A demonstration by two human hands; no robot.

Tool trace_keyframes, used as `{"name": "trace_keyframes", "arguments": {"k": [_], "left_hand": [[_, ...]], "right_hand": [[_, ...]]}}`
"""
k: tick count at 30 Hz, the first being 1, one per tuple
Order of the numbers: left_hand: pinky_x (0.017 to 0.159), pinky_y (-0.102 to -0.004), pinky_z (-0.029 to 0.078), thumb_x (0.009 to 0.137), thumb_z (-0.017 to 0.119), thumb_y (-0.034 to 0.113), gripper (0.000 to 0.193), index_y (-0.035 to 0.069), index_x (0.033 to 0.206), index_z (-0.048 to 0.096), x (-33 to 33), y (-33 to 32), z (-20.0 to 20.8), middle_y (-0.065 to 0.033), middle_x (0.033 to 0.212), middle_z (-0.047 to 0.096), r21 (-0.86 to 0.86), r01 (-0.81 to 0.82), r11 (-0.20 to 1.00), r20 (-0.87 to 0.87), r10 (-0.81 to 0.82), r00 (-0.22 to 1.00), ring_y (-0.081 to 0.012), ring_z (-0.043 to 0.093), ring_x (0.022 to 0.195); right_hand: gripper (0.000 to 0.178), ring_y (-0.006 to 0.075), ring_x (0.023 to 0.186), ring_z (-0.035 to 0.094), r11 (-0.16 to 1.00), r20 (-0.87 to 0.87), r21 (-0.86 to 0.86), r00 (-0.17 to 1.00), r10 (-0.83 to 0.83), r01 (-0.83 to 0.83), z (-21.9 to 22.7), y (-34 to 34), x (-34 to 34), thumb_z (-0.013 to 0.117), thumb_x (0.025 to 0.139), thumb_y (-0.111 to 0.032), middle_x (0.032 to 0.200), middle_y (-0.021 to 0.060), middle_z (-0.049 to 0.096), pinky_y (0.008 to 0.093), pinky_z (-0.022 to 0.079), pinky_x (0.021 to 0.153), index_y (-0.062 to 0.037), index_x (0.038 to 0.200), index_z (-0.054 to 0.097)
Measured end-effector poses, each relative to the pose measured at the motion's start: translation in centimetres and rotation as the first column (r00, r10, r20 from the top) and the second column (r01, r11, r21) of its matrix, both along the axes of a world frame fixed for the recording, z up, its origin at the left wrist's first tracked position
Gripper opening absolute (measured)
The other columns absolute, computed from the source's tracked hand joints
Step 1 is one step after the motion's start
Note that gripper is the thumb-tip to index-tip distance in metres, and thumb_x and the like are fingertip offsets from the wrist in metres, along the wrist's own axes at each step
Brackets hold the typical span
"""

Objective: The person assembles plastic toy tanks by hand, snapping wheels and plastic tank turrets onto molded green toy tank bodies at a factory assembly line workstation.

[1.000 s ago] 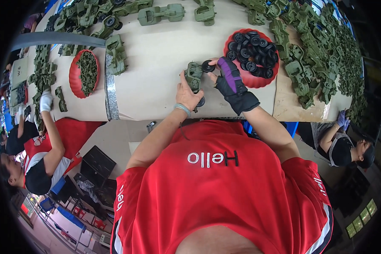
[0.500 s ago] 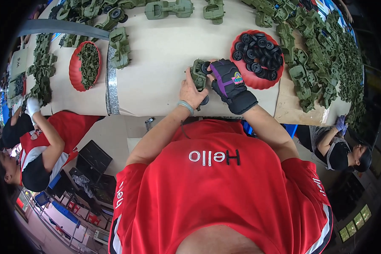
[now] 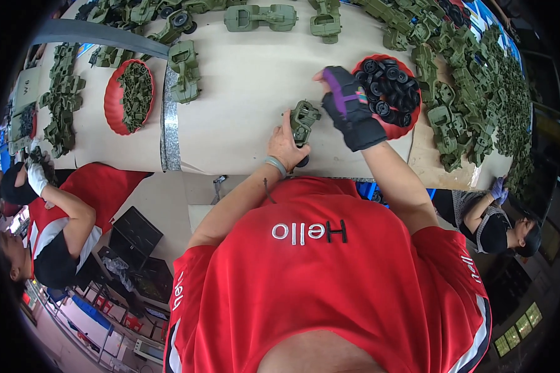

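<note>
My bare left hand (image 3: 284, 148) is closed around a dark green plastic toy vehicle body (image 3: 305, 121), tilted upright just above the paper-covered table. A black wheel (image 3: 303, 161) shows at its near end, below my thumb. My right hand (image 3: 350, 110) wears a black and purple fingerless glove and hovers right of the vehicle, apart from it. One bare fingertip sticks out on its left side; the other fingers are hidden under the glove. Just beyond it sits a red scalloped bowl (image 3: 394, 132) full of black toy wheels (image 3: 389, 87), partly covered by the glove.
At left stands another red bowl (image 3: 111, 102) of small green parts. Green vehicle bodies (image 3: 261, 18) lie along the far side, with a large heap (image 3: 460, 93) at right. A grey metal bar (image 3: 99, 37) crosses the upper left. Co-workers sit at both sides.
My right hand has drawn away from the vehicle toward the wheel bowl. My left hand keeps its hold, slightly lower. The black wheel at the vehicle's far end no longer shows.
</note>
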State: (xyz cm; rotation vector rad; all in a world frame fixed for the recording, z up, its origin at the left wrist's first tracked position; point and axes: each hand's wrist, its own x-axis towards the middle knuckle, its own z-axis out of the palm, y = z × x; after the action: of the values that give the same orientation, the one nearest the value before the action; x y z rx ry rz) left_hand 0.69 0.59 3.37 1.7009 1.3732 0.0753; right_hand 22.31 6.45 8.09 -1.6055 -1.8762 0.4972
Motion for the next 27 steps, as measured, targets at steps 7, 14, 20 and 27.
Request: {"name": "trace_keyframes", "arguments": {"k": [7, 14, 20, 27], "left_hand": [[0.104, -0.0471, 0.048, 0.072, 0.080, 0.028, 0.113, 0.004, 0.162, 0.014, -1.6, -0.6, -1.0, -0.0236, 0.121, 0.065, 0.084, 0.001, 0.996, 0.025, -0.003, 1.000, -0.0419, 0.058, 0.114], [0.101, -0.0479, 0.049, 0.071, 0.080, 0.027, 0.113, 0.003, 0.161, 0.015, -1.8, -0.8, -1.0, -0.0236, 0.119, 0.065, 0.102, -0.001, 0.995, 0.042, -0.003, 0.999, -0.0414, 0.059, 0.112], [0.100, -0.0483, 0.049, 0.072, 0.080, 0.027, 0.112, 0.003, 0.161, 0.016, -1.7, -0.9, -1.3, -0.0245, 0.117, 0.065, 0.130, 0.001, 0.991, 0.077, -0.011, 0.997, -0.0415, 0.060, 0.110], [0.099, -0.0488, 0.049, 0.072, 0.080, 0.028, 0.112, 0.004, 0.161, 0.016, -1.8, -1.0, -1.3, -0.0243, 0.117, 0.065, 0.117, -0.005, 0.993, 0.042, 0.000, 0.999, -0.0413, 0.060, 0.111]], "right_hand": [[0.032, 0.0379, 0.095, 0.066, 0.996, 0.167, -0.087, 0.986, 0.023, -0.009, 1.0, -1.4, 4.5, 0.062, 0.078, 0.001, 0.095, 0.0164, 0.068, 0.0462, 0.053, 0.085, -0.0082, 0.108, 0.068], [0.024, 0.0316, 0.099, 0.067, 0.956, 0.606, -0.242, 0.743, 0.284, -0.168, 3.1, 0.1, 1.2, 0.063, 0.085, -0.016, 0.103, 0.0125, 0.070, 0.0444, 0.051, 0.091, -0.0129, 0.107, 0.069], [0.021, 0.0287, 0.103, 0.069, 0.908, 0.662, -0.340, 0.624, 0.415, -0.244, 0.8, 0.9, -0.6, 0.057, 0.090, -0.018, 0.105, 0.0114, 0.071, 0.0436, 0.052, 0.091, -0.0127, 0.106, 0.069], [0.036, 0.0239, 0.100, 0.068, 0.864, -0.186, -0.501, 0.981, -0.056, -0.046, 1.4, -0.3, 1.3, 0.063, 0.087, -0.010, 0.108, 0.0119, 0.070, 0.0365, 0.054, 0.088, -0.0046, 0.123, 0.066]]}}
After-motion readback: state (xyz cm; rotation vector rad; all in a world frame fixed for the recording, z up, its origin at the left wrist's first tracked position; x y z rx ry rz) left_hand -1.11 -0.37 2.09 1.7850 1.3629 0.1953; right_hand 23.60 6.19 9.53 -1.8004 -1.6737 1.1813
